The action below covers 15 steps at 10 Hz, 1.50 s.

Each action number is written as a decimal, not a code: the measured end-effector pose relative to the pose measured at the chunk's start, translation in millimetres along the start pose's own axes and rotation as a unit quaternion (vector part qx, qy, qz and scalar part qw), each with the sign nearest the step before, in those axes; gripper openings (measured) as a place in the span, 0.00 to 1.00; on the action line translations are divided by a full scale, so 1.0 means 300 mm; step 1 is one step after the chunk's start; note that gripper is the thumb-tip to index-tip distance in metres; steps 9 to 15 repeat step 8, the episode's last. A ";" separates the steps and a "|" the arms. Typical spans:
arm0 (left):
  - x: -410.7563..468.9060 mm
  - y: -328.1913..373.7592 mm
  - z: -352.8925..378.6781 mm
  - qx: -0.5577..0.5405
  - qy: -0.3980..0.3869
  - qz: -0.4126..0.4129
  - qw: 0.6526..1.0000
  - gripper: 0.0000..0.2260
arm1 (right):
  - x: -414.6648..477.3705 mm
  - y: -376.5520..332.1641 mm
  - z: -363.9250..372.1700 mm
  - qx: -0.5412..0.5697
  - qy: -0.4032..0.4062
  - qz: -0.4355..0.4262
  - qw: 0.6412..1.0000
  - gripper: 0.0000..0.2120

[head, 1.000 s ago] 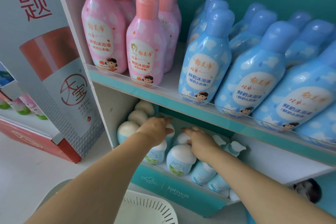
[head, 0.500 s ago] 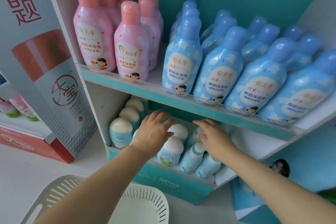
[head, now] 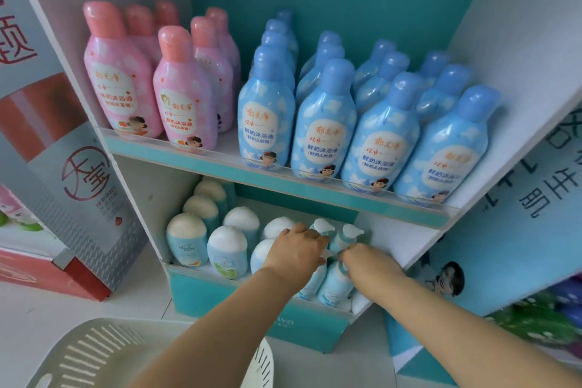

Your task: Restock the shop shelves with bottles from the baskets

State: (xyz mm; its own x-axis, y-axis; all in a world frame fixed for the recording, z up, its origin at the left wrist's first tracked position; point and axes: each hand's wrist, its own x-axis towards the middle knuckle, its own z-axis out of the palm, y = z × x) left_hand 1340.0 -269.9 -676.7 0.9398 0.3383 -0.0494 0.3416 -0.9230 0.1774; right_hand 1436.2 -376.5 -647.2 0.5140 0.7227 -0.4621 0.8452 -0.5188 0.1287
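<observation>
On the lower shelf stand several white-capped lotion bottles at the left and several small pale-blue pump bottles to their right. My left hand lies over the pump bottles with its fingers curled down around the top of one, which it hides. My right hand pinches the pump head of the neighbouring bottle. A white slotted basket sits on the floor at the lower left; no bottle shows in its visible part.
The upper shelf holds several pink bottles at the left and several rows of blue bottles. A grey and red display stand is close on the left. A blue poster panel leans at the right.
Both hands have shifted right along the lower shelf, from the white-capped bottles to the pump bottles, and drawn close together. The camera has pulled back and tilted.
</observation>
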 end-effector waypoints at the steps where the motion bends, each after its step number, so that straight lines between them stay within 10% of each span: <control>1: 0.018 0.019 0.039 -0.007 -0.028 -0.016 0.999 0.13 | 0.000 0.000 0.007 0.000 0.002 0.010 1.000 0.13; 15: -0.117 0.074 -0.140 -0.006 0.005 -0.045 0.999 0.21 | -0.158 0.020 -0.026 0.000 0.118 -0.085 0.989 0.22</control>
